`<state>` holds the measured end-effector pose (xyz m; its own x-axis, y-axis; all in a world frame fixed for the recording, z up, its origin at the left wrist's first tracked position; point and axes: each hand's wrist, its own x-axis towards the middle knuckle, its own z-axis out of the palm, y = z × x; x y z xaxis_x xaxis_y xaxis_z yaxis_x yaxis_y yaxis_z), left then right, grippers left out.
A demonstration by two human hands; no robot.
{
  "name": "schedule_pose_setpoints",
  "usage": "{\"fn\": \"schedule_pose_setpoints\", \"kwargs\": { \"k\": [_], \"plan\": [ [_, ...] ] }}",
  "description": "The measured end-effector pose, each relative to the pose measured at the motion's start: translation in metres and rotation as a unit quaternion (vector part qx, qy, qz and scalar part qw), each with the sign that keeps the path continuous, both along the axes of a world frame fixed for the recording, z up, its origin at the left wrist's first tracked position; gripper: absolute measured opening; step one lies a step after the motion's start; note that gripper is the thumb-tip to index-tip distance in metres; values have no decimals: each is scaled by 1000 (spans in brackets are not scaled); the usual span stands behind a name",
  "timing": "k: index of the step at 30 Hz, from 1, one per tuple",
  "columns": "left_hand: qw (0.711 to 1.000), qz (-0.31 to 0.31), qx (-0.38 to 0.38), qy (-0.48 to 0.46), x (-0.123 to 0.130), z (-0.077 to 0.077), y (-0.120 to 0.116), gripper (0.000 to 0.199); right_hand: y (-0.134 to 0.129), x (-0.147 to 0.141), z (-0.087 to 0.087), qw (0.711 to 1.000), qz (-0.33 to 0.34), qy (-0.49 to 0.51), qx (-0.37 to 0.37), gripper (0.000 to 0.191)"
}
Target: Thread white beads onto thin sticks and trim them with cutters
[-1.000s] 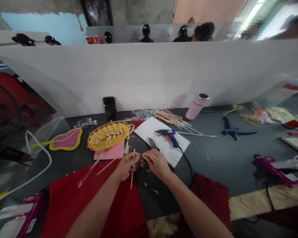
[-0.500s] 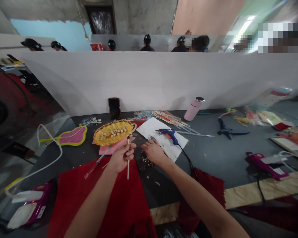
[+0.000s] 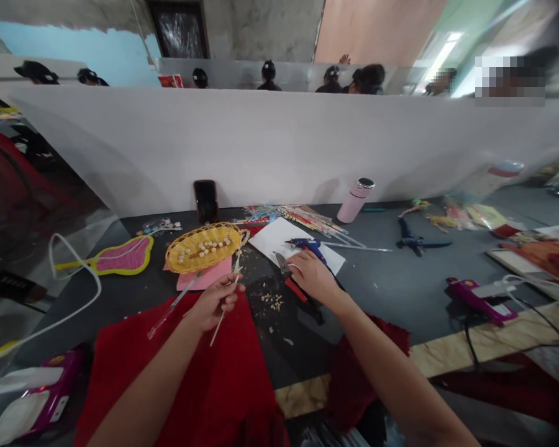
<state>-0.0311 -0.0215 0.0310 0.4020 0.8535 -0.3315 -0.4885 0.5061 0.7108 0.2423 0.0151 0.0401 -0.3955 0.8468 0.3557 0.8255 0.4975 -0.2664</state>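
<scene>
My left hand [image 3: 217, 301] is closed on a thin pale stick [image 3: 222, 320], which slants down over the red cloth [image 3: 177, 385]. The stick's upper end has frayed pale strands. My right hand [image 3: 314, 276] lies over red-handled pliers [image 3: 297, 289], whose grey jaws point up and left. Just beyond its knuckles is a blue glue gun [image 3: 305, 243] on white paper [image 3: 272, 236]. The right fingertips are partly hidden, so whether they grip the pliers is unclear. Small pale pieces [image 3: 272, 302] lie scattered between my hands. A yellow woven basket [image 3: 177, 244] holds several pale beads or cubes.
Striped sticks [image 3: 307, 220] lie behind the paper, near a pink bottle [image 3: 355, 200] and a phone [image 3: 206, 202]. A blue bird-like figure [image 3: 417, 239] and a purple device [image 3: 482, 300] are at right. A white partition [image 3: 270, 143] closes off the back; people are beyond it.
My right hand has moved right, from near the scattered pieces to over the pliers and beside the glue gun. The stick in my left hand has tilted from upright to slanting. The view shifted slightly.
</scene>
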Motion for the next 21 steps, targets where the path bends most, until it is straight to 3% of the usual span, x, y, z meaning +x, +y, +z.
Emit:
{"fn": "schedule_pose_setpoints", "kwargs": {
  "k": [7,14,21],
  "plan": [
    [1000,-1,-5,-23,-3,-13,2,27,-12,1,-12,995,-99,-14,-2,19],
    [1000,-11,-1,-11,0,-12,6,20,-25,0,-7,991,-61,-105,-57,23],
    [1000,-22,-2,-3,3,-10,8,17,-26,-5,-6,986,-64,-129,-82,23]
  ]
}}
